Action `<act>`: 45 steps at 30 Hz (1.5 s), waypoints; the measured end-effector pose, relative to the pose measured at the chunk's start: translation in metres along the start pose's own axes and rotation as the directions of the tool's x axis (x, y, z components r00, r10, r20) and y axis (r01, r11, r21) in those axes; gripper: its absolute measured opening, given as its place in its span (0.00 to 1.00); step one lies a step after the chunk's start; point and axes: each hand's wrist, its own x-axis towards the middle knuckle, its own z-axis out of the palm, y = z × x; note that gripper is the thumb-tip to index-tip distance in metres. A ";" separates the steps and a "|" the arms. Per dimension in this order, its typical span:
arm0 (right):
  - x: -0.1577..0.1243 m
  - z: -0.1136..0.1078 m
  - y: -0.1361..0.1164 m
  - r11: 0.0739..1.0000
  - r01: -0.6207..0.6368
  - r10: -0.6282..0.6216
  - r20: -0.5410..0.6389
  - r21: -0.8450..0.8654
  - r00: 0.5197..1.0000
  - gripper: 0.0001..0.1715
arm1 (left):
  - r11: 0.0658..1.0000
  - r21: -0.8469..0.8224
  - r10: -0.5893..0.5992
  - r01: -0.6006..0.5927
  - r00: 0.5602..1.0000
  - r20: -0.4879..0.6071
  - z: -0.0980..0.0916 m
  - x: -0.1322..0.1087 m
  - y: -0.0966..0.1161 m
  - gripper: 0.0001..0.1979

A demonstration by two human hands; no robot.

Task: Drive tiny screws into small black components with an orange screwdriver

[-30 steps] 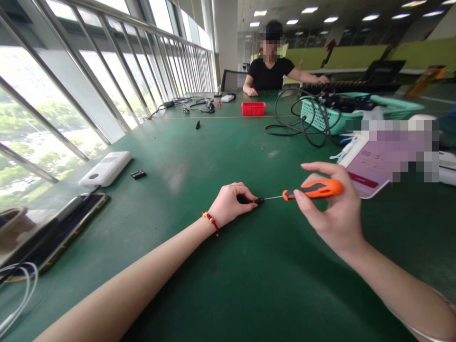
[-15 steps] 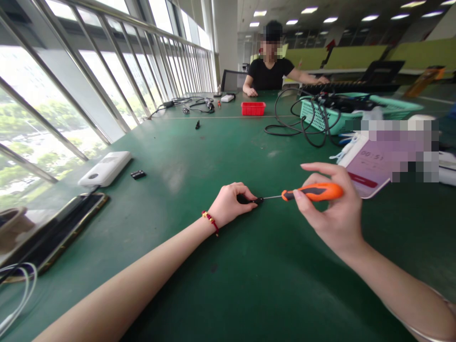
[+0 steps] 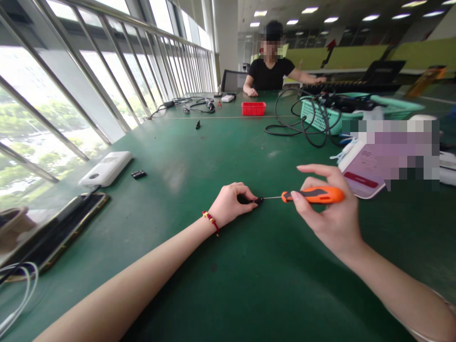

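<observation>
My left hand rests on the green table, its fingers pinched round a small black part. A red bead bracelet circles that wrist. My right hand grips an orange and black screwdriver held level, thumb and fingers wrapped on the handle. The thin metal shaft points left, and its tip meets the black part at my left fingertips.
A white power bank, a small black piece and a dark phone lie at the left. A phone and teal basket with black cables sit right. A red bin and a seated person are far back.
The screwdriver handle has turned slightly in my right fingers and that hand has shifted a little. My left hand and the black part stay put.
</observation>
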 end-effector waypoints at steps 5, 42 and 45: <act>0.002 0.002 0.004 0.999 0.028 -0.026 -0.076 0.021 0.997 0.31 | 1.000 0.002 -0.002 0.002 1.000 -0.001 -0.001 -0.001 0.001 0.01; -0.002 0.001 0.001 0.998 -0.057 0.058 0.045 -0.015 0.997 0.19 | 1.000 0.016 0.004 -0.004 1.000 -0.009 0.000 -0.001 0.002 0.01; -0.003 0.001 -0.003 0.997 -0.038 0.042 0.073 -0.067 0.996 0.10 | 1.000 0.013 -0.001 0.001 1.000 -0.008 0.000 -0.001 0.001 0.01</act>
